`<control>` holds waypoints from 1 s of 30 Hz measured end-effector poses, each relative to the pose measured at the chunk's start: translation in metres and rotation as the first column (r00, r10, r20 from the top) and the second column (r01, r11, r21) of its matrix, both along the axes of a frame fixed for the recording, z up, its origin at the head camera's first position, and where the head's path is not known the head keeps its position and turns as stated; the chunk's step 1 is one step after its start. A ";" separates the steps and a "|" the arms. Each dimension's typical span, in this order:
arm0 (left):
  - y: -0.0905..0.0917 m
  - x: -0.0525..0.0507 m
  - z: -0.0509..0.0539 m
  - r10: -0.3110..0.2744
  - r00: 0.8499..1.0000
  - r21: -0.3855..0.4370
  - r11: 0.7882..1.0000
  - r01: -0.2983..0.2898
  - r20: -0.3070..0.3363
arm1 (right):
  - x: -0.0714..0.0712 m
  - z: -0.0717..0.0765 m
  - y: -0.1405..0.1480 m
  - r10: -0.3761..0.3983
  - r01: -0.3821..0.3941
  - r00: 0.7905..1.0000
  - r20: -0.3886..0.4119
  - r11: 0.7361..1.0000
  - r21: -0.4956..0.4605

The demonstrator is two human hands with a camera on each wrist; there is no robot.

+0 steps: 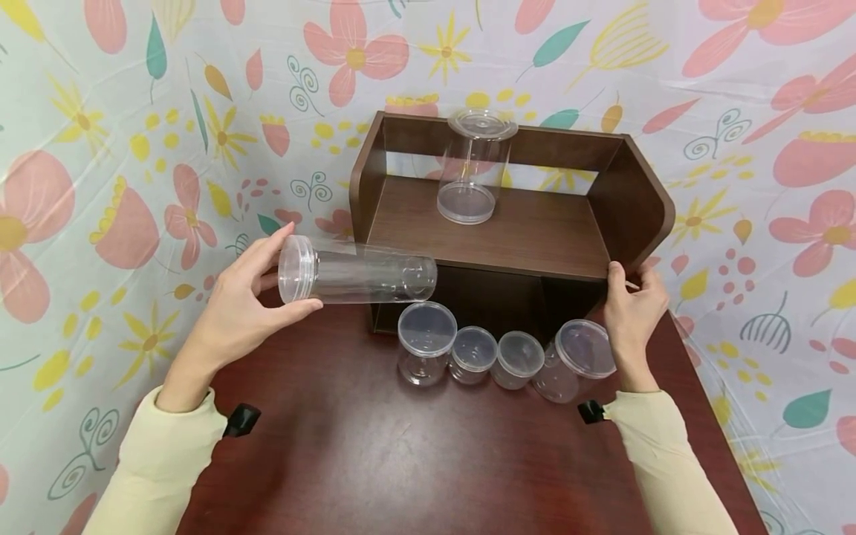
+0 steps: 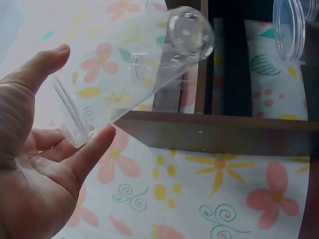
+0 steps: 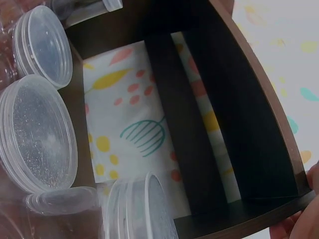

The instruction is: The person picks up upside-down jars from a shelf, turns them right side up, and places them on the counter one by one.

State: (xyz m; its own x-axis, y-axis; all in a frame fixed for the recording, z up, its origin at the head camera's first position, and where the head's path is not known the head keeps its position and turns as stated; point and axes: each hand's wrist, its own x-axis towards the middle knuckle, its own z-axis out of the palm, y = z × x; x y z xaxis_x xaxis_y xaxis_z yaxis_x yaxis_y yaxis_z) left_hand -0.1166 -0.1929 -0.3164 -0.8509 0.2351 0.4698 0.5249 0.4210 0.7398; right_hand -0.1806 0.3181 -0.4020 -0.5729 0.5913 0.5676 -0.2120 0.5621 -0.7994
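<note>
My left hand (image 1: 234,305) grips a tall clear plastic jar (image 1: 374,279) around its lidded end, thumb on one side and fingers on the other. The jar lies nearly level in the air, its base pointing right, in front of the left side of a dark brown two-tier shelf (image 1: 495,234). In the left wrist view the same jar (image 2: 144,64) looks see-through, with nothing visible inside. My right hand (image 1: 634,312) holds the shelf's front right edge, thumb at the board's corner. Only bits of that hand (image 3: 294,226) show in the right wrist view.
A large lidded clear jar (image 1: 471,174) stands on the upper tier. Along the shelf's front, on the dark red table (image 1: 401,461), are a medium jar (image 1: 424,364), two small jars (image 1: 473,357) and a wide, leaning-looking jar (image 1: 568,368). Flower-patterned cloth (image 1: 154,148) surrounds the table.
</note>
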 end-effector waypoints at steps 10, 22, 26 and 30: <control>-0.009 0.001 0.005 0.050 0.993 -0.047 0.997 -0.056 -0.111 | -0.001 -0.001 0.000 -0.017 0.017 1.000 0.012 0.999 0.027; -0.011 0.000 0.006 0.116 0.991 -0.236 0.963 -0.130 -0.073 | -0.001 -0.003 0.001 -0.015 0.015 1.000 -0.011 0.999 0.045; -0.010 -0.005 0.001 0.114 0.990 -0.294 0.946 -0.134 -0.084 | -0.001 -0.003 0.001 -0.009 0.009 1.000 -0.016 0.999 0.045; -0.009 -0.007 -0.001 0.110 0.992 -0.323 0.938 -0.124 -0.060 | -0.001 -0.003 0.001 -0.007 0.008 1.000 -0.024 0.999 0.044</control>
